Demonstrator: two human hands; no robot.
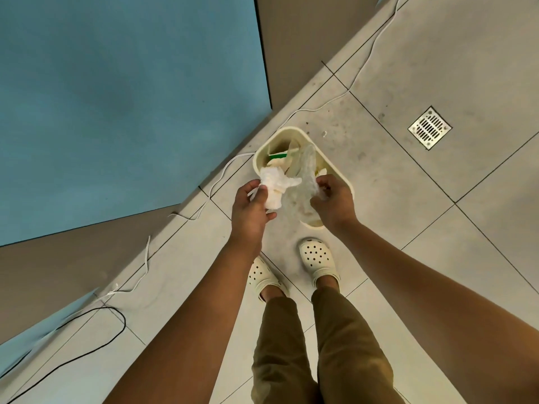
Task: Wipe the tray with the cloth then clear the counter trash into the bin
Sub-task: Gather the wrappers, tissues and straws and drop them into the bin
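Note:
A cream bin [280, 135] stands on the tiled floor in front of my feet, with paper scraps and something green inside. Just above it my left hand [250, 211] grips a crumpled white tissue wad [274, 185]. My right hand [332, 199] pinches a clear plastic bag [303, 173] that hangs over the bin's opening and hides part of its contents. The two hands are close together, the tissue touching the bag. No tray or cloth is in view.
A blue counter top [116, 97] with a brown side panel fills the left. White cables [215, 182] and a black cable [116, 313] trail along the floor by the counter base. A metal floor drain [429, 127] lies at the right. My feet wear cream clogs [318, 258].

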